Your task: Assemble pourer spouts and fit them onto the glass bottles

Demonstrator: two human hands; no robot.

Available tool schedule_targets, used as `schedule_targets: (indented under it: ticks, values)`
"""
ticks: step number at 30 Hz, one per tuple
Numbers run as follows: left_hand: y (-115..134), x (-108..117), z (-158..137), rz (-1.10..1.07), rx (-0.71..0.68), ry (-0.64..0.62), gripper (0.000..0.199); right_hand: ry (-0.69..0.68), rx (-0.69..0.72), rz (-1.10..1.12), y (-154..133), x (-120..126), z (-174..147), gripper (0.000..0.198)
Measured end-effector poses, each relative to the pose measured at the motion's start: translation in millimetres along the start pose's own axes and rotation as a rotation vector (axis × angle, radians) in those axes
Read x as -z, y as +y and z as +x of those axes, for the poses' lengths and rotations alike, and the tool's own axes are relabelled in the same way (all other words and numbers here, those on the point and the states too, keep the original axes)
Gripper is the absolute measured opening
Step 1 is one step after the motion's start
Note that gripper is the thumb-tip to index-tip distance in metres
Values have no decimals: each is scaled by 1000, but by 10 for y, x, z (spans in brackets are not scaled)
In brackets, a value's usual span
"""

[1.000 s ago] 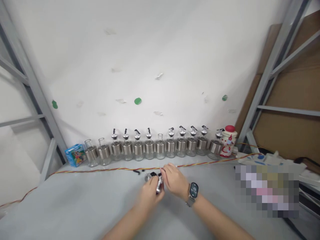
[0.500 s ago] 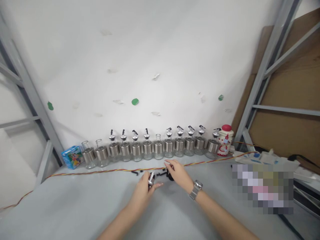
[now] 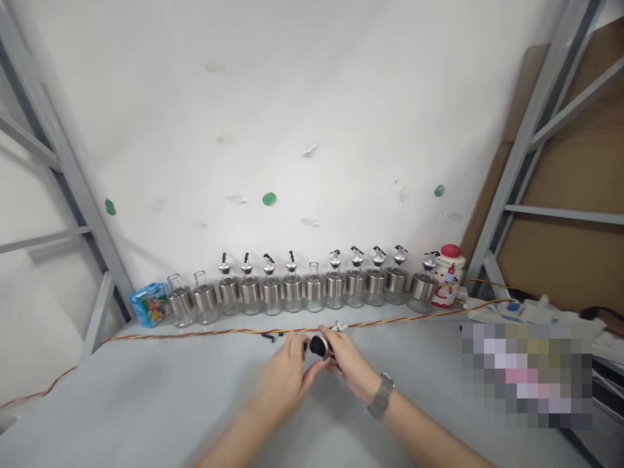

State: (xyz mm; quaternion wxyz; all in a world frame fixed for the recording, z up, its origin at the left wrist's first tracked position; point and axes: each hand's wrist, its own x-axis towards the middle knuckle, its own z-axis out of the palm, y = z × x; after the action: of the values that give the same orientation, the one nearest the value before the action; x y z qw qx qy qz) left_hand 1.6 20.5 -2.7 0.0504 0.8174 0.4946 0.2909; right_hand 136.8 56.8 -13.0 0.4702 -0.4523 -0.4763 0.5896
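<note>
My right hand is closed round a silver pourer spout, with its round black stopper end turned towards me. My left hand sits just left of it, its fingers curled in and its thumb stretched across to the spout's underside. A dark bit shows at the left fingertips, too small to name. Small black parts lie on the table behind my left hand. A row of glass bottles with steel sleeves stands at the back; most carry pourer spouts, and 3 have bare necks.
A red-and-yellow twisted cord runs across the grey table in front of the bottles. A blue picture box stands at the left end, a red-capped cream bottle at the right. Metal frames flank both sides; a blurred patch covers the right.
The silver spout has passed from my left hand to my right, and its black end now faces me. Both hands have come closer together. The view has shifted slightly.
</note>
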Motion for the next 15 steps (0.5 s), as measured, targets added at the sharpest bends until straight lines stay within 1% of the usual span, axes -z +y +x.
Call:
schedule_targets:
  ticks: [2,4,8,10,12,15]
  values:
    - [-12,0,17,214,-20,22,25,-35,-64,64,5,-10,-14,35]
    - [-10,-7,29,344,-47,35,24,-71,-119,109,12,-29,-46,35]
    - [5,-36,20,398,-100,31,26,-97,-164,150,23,-64,-90,37]
    - [-1,-57,12,379,-112,30,27,-99,-161,151,27,-78,-92,38]
    - [-18,-85,9,296,-94,37,26,-93,-149,143,35,-97,-85,39]
    - [-35,-134,20,-49,43,68,23,-41,-93,131,48,-141,-69,43]
